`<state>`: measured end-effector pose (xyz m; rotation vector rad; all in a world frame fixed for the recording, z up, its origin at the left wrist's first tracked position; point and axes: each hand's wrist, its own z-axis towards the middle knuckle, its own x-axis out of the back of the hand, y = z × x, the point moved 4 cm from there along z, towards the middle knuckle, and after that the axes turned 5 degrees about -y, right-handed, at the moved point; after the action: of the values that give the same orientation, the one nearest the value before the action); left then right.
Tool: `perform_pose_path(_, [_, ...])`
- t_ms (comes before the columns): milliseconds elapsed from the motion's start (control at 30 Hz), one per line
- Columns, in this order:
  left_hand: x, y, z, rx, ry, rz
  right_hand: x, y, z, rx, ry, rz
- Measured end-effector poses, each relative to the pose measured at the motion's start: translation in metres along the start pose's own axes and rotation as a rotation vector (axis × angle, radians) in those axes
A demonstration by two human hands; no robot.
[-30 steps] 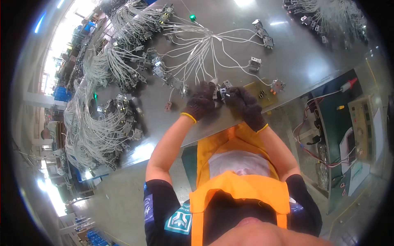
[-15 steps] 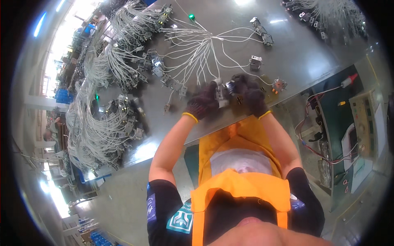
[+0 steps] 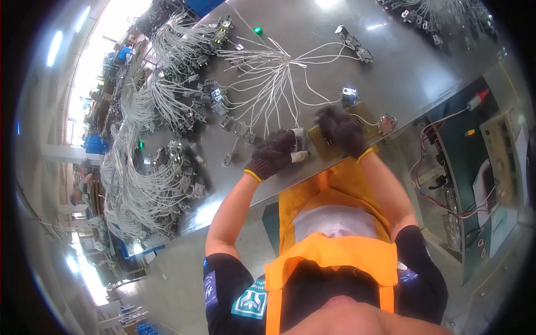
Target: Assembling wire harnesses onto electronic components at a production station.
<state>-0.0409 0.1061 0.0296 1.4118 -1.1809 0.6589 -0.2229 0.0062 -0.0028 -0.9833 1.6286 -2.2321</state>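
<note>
Both my hands wear dark knit gloves with yellow cuffs, at the near edge of a grey metal table (image 3: 402, 67). My left hand (image 3: 274, 152) is closed around a small grey connector block (image 3: 298, 146) at the end of a white wire harness (image 3: 273, 78). My right hand (image 3: 340, 129) presses down on a flat yellow-brown fixture plate (image 3: 320, 145) just beside the block. The fingers of the right hand are blurred and hide what lies beneath them. White wires fan away from my hands toward the far side of the table.
Heaps of white wire harnesses with grey connectors (image 3: 162, 151) cover the table's left side; another bundle (image 3: 441, 17) lies far right. Loose connectors (image 3: 350, 95), (image 3: 386, 123) sit near my right hand. A test instrument with red and black leads (image 3: 497, 162) stands at right.
My hands moved slightly toward the table edge with the connector block. The right hand shifted from the block onto the yellow-brown plate and is blurred with motion.
</note>
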Motion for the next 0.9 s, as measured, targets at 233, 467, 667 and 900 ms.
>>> perform_pose_path(233, [-0.017, 0.032, -0.006, -0.073, 0.182, -1.312, 0.065, 0.110, 0.057, -0.020, 0.270, 0.662])
perform_pose_path(467, [-0.019, 0.086, 0.028, 0.074, 0.358, 0.095, 0.100, 0.008, 0.020, -0.070, 0.247, 0.027])
perform_pose_path(667, [-0.032, 0.053, 0.025, 0.190, 0.080, -0.039, 0.041, -0.016, -0.097, -0.208, -0.365, 0.376])
perform_pose_path(900, [-0.023, 0.070, 0.036, 0.007, 0.136, -0.659, -0.136, -0.016, -0.076, 0.401, -0.129, -0.257])
